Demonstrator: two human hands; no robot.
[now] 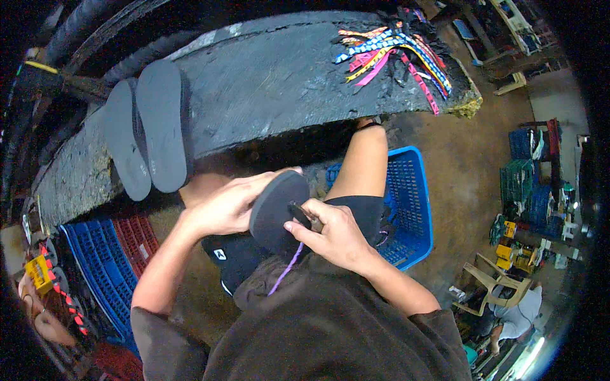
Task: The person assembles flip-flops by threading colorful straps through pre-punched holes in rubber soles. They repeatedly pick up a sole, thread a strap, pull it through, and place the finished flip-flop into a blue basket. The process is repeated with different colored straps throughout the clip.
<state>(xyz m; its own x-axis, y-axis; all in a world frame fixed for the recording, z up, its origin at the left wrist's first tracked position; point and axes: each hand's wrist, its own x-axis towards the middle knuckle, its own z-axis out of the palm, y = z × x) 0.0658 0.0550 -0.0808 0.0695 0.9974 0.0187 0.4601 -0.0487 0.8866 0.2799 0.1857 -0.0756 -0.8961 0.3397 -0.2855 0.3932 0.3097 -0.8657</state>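
My left hand (225,203) grips a dark grey flip-flop sole (274,213) from its left side, holding it over my lap. My right hand (330,232) pinches a small dark tool or strap end (298,211) against the face of the sole. A purple strap (286,270) hangs down from under my right hand. Two more dark grey soles (149,127) lie side by side on the worn grey workbench (273,76) at its left part. A bunch of colourful patterned straps (397,54) lies on the bench at the right.
A blue plastic crate (413,203) stands on the brown floor by my right leg. Blue and red crates (108,254) sit at my left. Stacked crates (534,178) and a plastic chair (495,286) are at the far right, with another person (518,317) nearby.
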